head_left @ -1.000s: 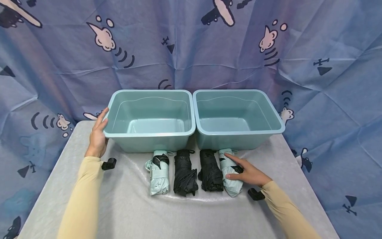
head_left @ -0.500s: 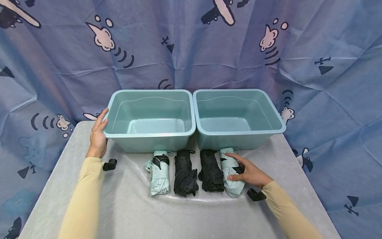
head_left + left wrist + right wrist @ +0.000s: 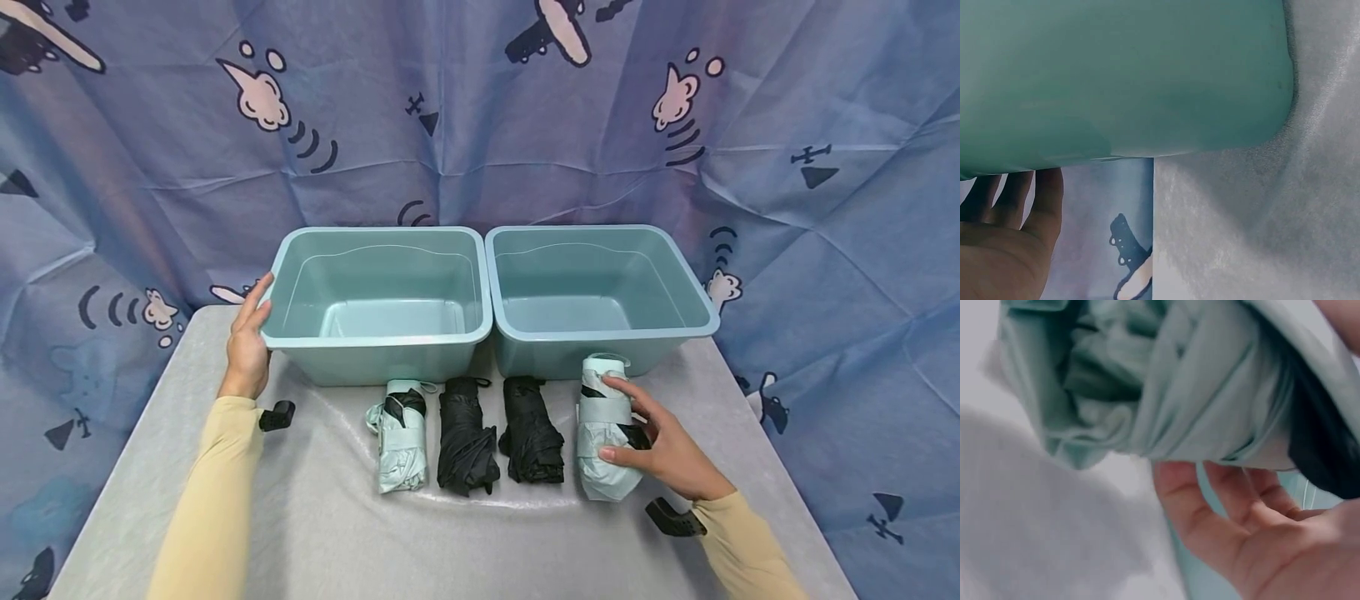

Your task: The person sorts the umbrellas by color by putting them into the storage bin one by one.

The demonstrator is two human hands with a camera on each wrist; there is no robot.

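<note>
My right hand (image 3: 660, 446) clamps the mint umbrella (image 3: 603, 433), its far side hidden; my left hand (image 3: 247, 337) rests flat against the left bin (image 3: 375, 337) at nine o'clock.

A staged recording setup, not a lived-in room: a blue cartoon-print cloth (image 3: 480, 125) is hung as backdrop behind a table (image 3: 465, 542) covered w/ grey fabric; two identical tubs (image 3: 375, 342) are set side by side at its far edge.
</note>
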